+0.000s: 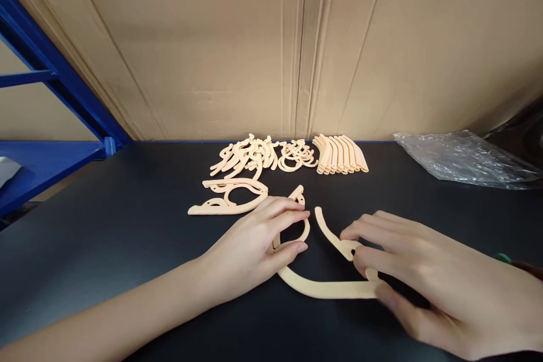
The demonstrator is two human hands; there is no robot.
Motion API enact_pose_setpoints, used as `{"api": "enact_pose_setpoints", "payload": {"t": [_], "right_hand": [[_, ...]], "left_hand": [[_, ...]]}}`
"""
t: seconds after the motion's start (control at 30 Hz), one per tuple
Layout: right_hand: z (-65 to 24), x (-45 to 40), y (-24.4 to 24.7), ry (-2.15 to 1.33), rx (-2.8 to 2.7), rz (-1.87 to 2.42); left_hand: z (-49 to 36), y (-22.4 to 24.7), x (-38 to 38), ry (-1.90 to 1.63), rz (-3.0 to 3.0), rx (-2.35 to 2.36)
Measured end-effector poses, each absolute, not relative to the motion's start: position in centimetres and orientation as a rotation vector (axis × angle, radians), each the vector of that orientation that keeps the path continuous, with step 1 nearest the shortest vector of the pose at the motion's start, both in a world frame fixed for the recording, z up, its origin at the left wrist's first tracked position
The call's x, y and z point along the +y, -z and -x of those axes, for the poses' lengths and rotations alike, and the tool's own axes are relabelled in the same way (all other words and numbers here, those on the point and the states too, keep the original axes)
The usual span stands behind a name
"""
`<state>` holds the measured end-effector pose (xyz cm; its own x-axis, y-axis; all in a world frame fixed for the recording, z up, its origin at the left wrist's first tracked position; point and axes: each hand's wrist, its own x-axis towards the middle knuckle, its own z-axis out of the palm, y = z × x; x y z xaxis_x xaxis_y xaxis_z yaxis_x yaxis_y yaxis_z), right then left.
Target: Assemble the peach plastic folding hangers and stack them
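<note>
Beige plastic parts of a folding clothes hanger lie before me on the black tabletop. My left hand (271, 232) is closed over the joint of one hanger, beside its curved hook (306, 229). From there a long hanger arm (326, 288) runs right to my right hand (407, 271), whose thumb and fingers close on its far end. Under the right fingers a smaller curved piece (333, 236) points up and left. How these parts join beneath my fingers is hidden. Behind my left hand rests a folded hanger (227, 210) with its arms drawn together.
At the back lie a loose heap of small curved parts (246, 155), several hook pieces (294, 155) and a neat row of hanger arms (341, 154). A clear plastic bag (462, 158) sits back right. Cardboard (203, 56) stands behind, with a blue metal frame (63, 79) left.
</note>
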<state>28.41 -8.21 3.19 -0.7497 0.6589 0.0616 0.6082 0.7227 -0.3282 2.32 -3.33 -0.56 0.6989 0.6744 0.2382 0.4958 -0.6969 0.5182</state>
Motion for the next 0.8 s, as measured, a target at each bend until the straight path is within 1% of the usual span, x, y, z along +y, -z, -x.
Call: {"api": "enact_pose_setpoints", "payload": {"t": [0.17,0.4,0.5,0.8], "right_hand": [[-28.33,-8.29,-2.82,-0.363,-2.756,0.983],[-28.25,-8.58,-3.29,-0.472,-2.792,0.986],[-28.11,-8.62,-3.34,-0.534,-2.803,0.926],[-28.04,-8.22,-2.98,-0.473,-2.754,0.883]], "left_hand": [[-2.18,0.57,-3.36,-0.604,-2.578,0.904],[-2.05,0.72,-3.38,-0.632,-2.549,0.921],[-2.06,0.69,-3.19,-0.601,-2.577,0.864],[-1.67,1.02,-3.19,-0.432,-2.659,0.728]]}}
